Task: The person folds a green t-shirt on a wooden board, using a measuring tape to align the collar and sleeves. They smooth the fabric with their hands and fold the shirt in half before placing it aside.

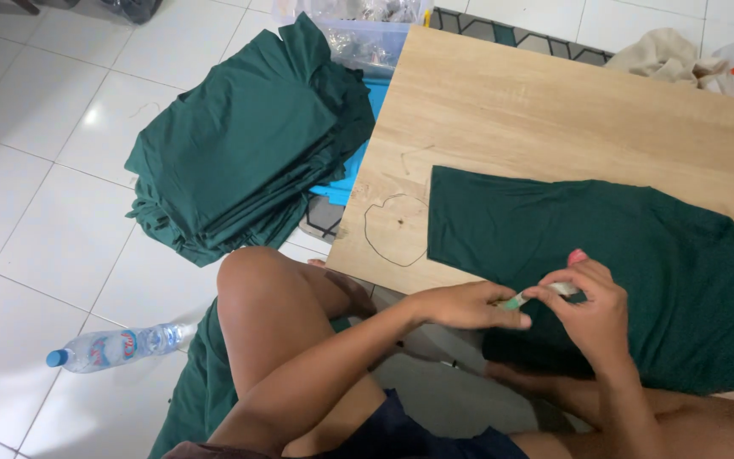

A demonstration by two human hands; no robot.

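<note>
left hand (469,306): grip pinching small green-tipped tool (516,300) – lower centre
right hand (592,310): grip pinching its other end
green cloth (605,246): flat on tabletop (503,110) – right

You pinch a small pale, greenish strip (527,297) crosswise between both hands, just above the near edge of the dark green fabric piece (605,255), which lies flat on the wooden surface (554,110).

dark-green fabric (605,255), pale wood board (554,110) — white tiles (36,221)
</note>
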